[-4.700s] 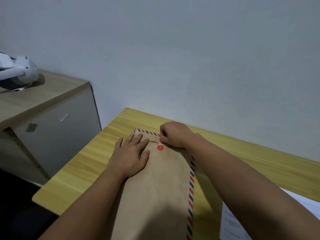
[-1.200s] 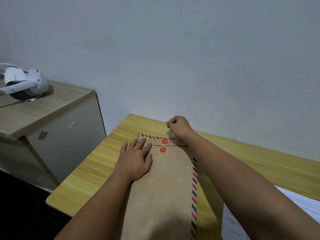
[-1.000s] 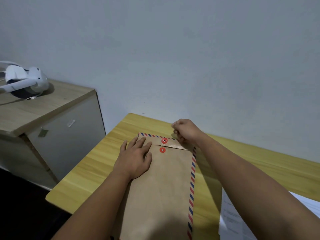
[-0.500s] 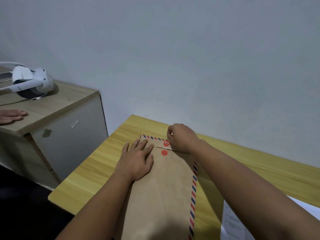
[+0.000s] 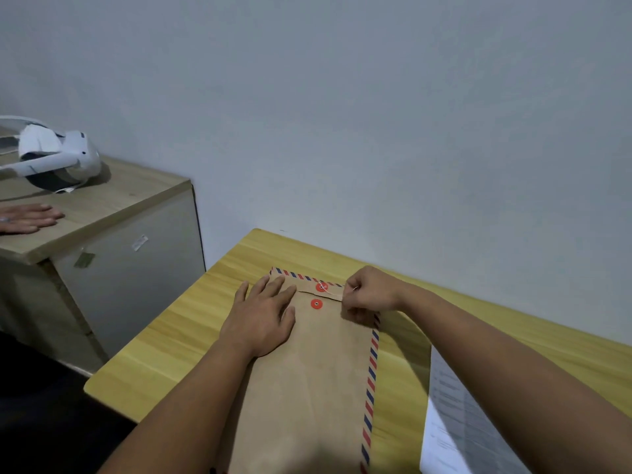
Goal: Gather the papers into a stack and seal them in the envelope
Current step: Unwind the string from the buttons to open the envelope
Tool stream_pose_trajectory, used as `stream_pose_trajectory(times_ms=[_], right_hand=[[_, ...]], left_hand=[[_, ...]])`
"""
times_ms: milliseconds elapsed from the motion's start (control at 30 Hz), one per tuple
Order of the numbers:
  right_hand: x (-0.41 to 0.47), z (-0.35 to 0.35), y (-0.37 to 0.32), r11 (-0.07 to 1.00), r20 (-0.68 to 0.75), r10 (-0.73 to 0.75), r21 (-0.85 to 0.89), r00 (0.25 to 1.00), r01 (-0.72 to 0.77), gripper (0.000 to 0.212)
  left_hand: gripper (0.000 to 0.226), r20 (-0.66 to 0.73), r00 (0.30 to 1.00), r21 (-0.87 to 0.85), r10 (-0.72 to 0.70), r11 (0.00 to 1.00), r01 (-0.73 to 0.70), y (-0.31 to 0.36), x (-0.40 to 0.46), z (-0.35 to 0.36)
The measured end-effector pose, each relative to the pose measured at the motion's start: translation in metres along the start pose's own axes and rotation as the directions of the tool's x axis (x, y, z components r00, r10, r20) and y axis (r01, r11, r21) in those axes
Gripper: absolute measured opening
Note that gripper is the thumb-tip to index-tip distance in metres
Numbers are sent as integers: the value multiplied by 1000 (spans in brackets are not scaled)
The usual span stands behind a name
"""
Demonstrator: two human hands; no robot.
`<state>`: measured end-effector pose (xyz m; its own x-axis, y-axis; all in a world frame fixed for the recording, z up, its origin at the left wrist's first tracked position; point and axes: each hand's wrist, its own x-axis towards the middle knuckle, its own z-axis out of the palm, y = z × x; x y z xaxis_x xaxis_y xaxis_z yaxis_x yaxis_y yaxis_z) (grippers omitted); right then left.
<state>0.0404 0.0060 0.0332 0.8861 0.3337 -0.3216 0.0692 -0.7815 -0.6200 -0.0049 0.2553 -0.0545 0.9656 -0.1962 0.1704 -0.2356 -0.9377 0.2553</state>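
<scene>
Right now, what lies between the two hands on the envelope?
In the head view, two red discs: the upper disc on the flap and the lower disc on the envelope. A thin string runs from the upper disc to the right hand; the left hand lies flat.

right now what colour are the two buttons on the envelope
Red, both buttons on the envelope; clearest in the head view.
</scene>
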Motion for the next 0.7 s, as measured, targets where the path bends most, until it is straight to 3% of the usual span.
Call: stream_pose_trajectory(times_ms=[100,200,267,333,433,567,633,700], right_hand=[[14,-16,5,995,-173,-13,-99,985,-5,14],[28,-21,1,973,-360,-126,-228,924,44,9],[37,-16,0,890,-342,-146,-454,928,-27,39],[39,-6,-2,800,-319,-117,-591,940,-101,56],[29,9,-6,794,-366,-205,-604,908,-64,60],[14,24,-1,816,-314,-248,-578,916,23,91],[15,28,6,803,-279,-235,-595,931,25,78],[16,27,11,814,-314,-266,-580,912,37,47]], left_hand=[[42,-66,998,-102,13,995,-20,-2,-1,-1],[31,-83,996,-85,36,995,-43,-4,-2,1],[46,-43,998,-35,38,999,-39,-4,-1,2],[58,-21,999,18,31,999,-31,-3,0,2],[64,-3,1000,38,30,999,-29,0,0,1],[65,13,999,67,40,997,-40,0,1,2],[64,16,998,70,55,996,-56,-1,0,2],[64,32,995,50,92,994,-94,-2,0,0]])
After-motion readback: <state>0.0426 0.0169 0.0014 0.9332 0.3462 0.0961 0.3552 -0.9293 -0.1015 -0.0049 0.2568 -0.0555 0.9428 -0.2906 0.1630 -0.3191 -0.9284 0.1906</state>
